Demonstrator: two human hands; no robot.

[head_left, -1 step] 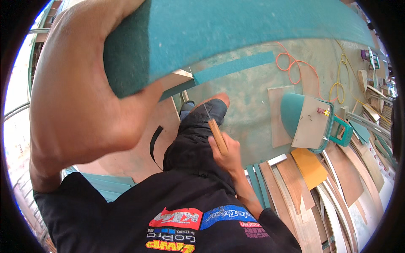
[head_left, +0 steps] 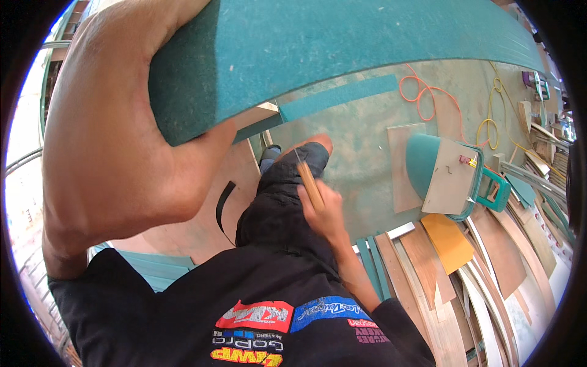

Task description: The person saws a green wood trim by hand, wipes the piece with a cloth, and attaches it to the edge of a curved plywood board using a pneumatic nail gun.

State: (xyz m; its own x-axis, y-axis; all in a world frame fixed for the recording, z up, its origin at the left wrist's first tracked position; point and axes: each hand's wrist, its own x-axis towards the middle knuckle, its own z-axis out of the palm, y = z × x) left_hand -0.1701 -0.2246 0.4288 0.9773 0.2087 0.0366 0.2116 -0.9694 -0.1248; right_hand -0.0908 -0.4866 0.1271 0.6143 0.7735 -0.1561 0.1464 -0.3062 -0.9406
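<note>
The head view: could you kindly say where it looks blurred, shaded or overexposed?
In the head view, the bare right hand looks slightly blurred; the long, flat teal board appears shaded at its left end; the picture's left rim is overexposed.

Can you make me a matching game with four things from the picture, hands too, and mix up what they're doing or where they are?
Things:
1. left hand
2. right hand
3. yellow-orange sheet
4. black strap

Places and states:
A. gripping a wooden-handled tool
B. lying in a curve on the pinkish-brown surface
C. holding the teal board
D. lying on wood pieces

Right pairs: 1-C, 2-A, 3-D, 4-B
</note>
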